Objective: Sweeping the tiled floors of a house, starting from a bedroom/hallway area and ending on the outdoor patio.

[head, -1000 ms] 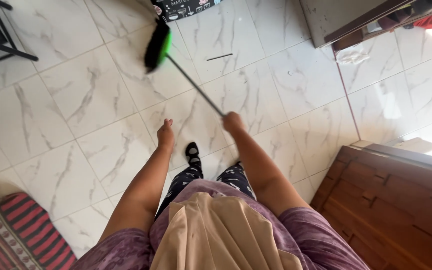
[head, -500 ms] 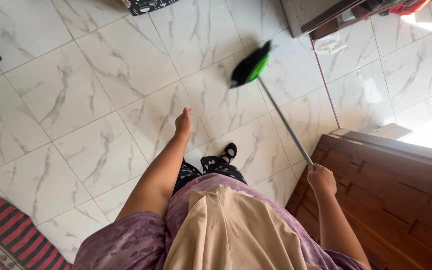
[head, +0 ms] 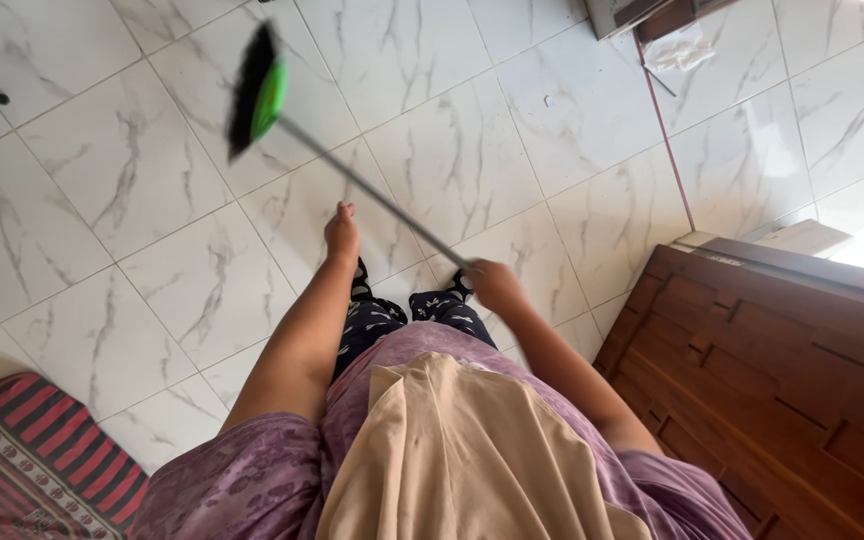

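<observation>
Head view: right hand [head: 495,284] grips thin metal broom [head: 352,180] handle; green-black bristles.

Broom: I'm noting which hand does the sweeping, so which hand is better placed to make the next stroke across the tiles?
Probably the right hand: it is closed around the broom handle's end. The left hand hangs open, off the handle.

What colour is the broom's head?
The broom head is bright green with black bristles, seen in the head view.
</observation>
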